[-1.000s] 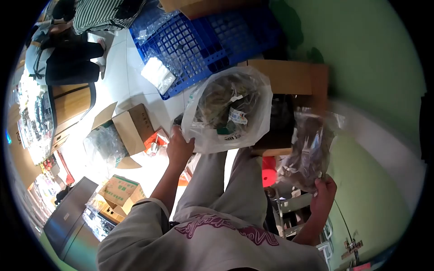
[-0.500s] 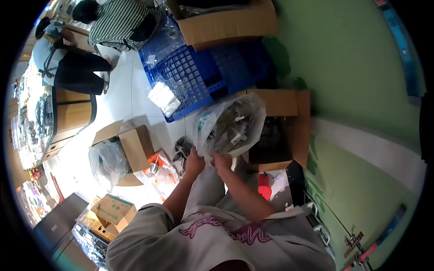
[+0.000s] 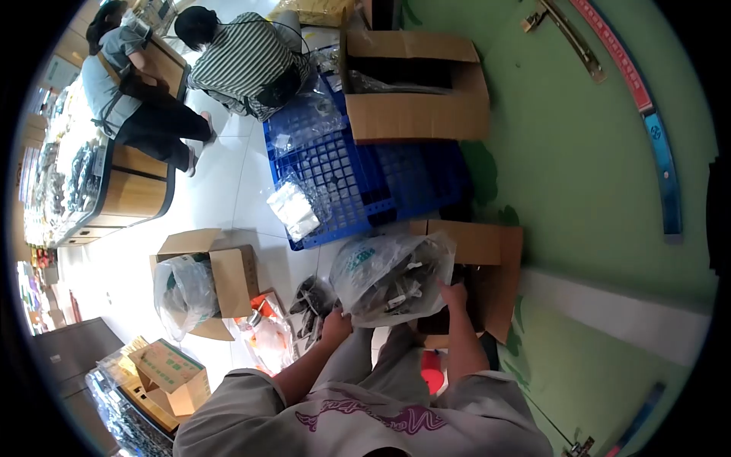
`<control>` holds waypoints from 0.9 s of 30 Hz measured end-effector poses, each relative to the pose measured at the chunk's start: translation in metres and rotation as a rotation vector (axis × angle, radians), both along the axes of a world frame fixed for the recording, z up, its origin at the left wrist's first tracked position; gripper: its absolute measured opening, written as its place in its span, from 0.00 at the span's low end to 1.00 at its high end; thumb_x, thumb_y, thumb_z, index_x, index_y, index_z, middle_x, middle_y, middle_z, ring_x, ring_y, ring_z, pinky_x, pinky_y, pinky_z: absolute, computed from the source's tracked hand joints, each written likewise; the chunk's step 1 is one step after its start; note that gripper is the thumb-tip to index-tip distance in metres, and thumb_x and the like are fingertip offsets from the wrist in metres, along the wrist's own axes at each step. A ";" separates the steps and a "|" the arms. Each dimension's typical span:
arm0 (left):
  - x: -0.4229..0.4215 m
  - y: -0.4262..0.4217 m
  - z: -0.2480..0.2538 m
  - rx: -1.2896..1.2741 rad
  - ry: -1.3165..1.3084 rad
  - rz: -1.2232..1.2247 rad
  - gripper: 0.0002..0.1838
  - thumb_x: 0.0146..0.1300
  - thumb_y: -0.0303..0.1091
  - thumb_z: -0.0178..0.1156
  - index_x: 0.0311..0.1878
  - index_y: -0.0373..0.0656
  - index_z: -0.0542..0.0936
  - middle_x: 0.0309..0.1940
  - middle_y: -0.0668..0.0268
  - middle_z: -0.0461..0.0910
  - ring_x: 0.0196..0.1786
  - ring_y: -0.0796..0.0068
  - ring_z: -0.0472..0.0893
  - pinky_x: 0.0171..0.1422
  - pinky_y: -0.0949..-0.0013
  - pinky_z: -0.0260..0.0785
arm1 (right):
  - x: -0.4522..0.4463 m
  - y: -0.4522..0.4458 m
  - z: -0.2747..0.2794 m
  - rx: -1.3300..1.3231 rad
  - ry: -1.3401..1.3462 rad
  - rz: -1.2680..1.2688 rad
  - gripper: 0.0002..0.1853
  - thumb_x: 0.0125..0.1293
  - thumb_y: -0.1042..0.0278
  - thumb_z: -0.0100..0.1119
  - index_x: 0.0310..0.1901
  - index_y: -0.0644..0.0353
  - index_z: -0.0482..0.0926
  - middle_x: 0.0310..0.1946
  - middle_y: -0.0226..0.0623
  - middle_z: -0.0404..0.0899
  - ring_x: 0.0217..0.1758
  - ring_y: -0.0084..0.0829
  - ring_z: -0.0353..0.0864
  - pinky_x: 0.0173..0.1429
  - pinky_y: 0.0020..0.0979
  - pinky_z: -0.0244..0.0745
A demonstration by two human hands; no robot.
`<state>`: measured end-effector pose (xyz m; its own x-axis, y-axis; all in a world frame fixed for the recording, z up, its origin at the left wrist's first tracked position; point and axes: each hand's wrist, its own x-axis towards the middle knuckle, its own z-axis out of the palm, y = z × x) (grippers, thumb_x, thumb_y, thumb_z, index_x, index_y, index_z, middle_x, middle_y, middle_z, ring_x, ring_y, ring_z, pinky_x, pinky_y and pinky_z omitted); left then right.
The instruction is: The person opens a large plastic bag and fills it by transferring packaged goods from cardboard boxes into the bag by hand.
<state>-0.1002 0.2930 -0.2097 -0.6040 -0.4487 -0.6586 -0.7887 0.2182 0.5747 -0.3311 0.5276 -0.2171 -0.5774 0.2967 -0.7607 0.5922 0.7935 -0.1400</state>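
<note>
A large clear plastic bag (image 3: 358, 286) with green print hangs in front of my legs, its mouth turned partly toward me. Inside it lie dark items with white tags (image 3: 403, 286), too jumbled to name. My left hand (image 3: 336, 326) is closed on the bag's near left edge. On the right side, my right hand (image 3: 454, 295) grips the rim of the same bag. An open cardboard box (image 3: 499, 286) stands just right of the bag, partly hidden by it. Dark bundled items (image 3: 308, 301) lie on the floor by my left hand.
Ahead is a blue plastic pallet (image 3: 324, 171) bearing another open carton (image 3: 415, 118) and a white packet (image 3: 293, 211). To the left sits a box with a plastic bag (image 3: 232, 282). Two people (image 3: 244, 65) are farther off by a counter (image 3: 141, 186). A green wall (image 3: 579, 167) bounds the right.
My right hand has moved right, from near my left hand to the bag's right rim. My hands are now farther apart, and the view has tilted up.
</note>
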 end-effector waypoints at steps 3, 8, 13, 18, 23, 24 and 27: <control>0.011 -0.002 -0.010 -0.095 -0.034 -0.257 0.17 0.61 0.38 0.52 0.29 0.31 0.77 0.16 0.54 0.78 0.21 0.61 0.80 0.33 0.59 0.73 | 0.034 0.055 -0.146 -0.172 0.103 0.070 0.34 0.57 0.48 0.61 0.50 0.76 0.70 0.40 0.57 0.78 0.44 0.52 0.79 0.48 0.44 0.75; 0.037 -0.016 -0.040 0.107 -0.235 -0.235 0.18 0.64 0.37 0.49 0.26 0.33 0.79 0.18 0.57 0.80 0.21 0.65 0.81 0.31 0.61 0.75 | 0.057 0.009 -0.071 -0.057 0.083 0.368 0.26 0.64 0.50 0.49 0.37 0.73 0.78 0.35 0.61 0.78 0.42 0.56 0.77 0.47 0.46 0.73; 0.103 -0.044 -0.087 -0.241 -0.294 -0.729 0.16 0.62 0.39 0.50 0.32 0.37 0.82 0.30 0.54 0.81 0.36 0.57 0.82 0.42 0.56 0.74 | 0.114 0.027 -0.057 -0.170 0.067 0.623 0.28 0.64 0.48 0.44 0.33 0.72 0.79 0.35 0.61 0.77 0.44 0.56 0.76 0.50 0.48 0.70; 0.116 -0.086 -0.080 -0.450 -0.196 -0.567 0.16 0.63 0.41 0.48 0.35 0.41 0.81 0.35 0.49 0.79 0.39 0.51 0.80 0.46 0.53 0.72 | 0.157 0.008 -0.030 -0.220 0.049 0.513 0.28 0.64 0.48 0.47 0.39 0.74 0.77 0.41 0.62 0.76 0.48 0.56 0.74 0.51 0.47 0.70; 0.082 -0.106 0.010 -0.578 -0.092 -0.336 0.15 0.59 0.41 0.51 0.31 0.39 0.81 0.32 0.50 0.80 0.38 0.49 0.79 0.45 0.53 0.71 | 0.158 -0.001 -0.004 -0.348 0.240 0.487 0.26 0.63 0.49 0.50 0.31 0.73 0.77 0.28 0.54 0.79 0.33 0.52 0.79 0.41 0.44 0.72; 0.082 -0.110 0.005 -0.591 0.054 -0.234 0.15 0.58 0.40 0.52 0.31 0.38 0.81 0.31 0.49 0.79 0.37 0.49 0.79 0.44 0.53 0.71 | 0.152 0.003 -0.001 -0.427 0.236 0.478 0.26 0.63 0.49 0.51 0.28 0.72 0.77 0.22 0.50 0.79 0.26 0.48 0.79 0.36 0.42 0.72; 0.079 -0.078 0.078 -0.533 0.195 0.032 0.14 0.57 0.39 0.53 0.29 0.37 0.80 0.28 0.47 0.78 0.35 0.48 0.79 0.40 0.53 0.69 | 0.143 0.015 0.088 -0.584 0.163 0.367 0.25 0.63 0.50 0.53 0.23 0.70 0.76 0.13 0.38 0.74 0.16 0.36 0.74 0.26 0.36 0.68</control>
<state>-0.0208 0.2154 -0.1318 -0.6723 -0.7088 -0.2135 -0.6902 0.4959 0.5270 -0.1883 0.5423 -0.1292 -0.6821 -0.3687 -0.6315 0.2365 0.7060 -0.6676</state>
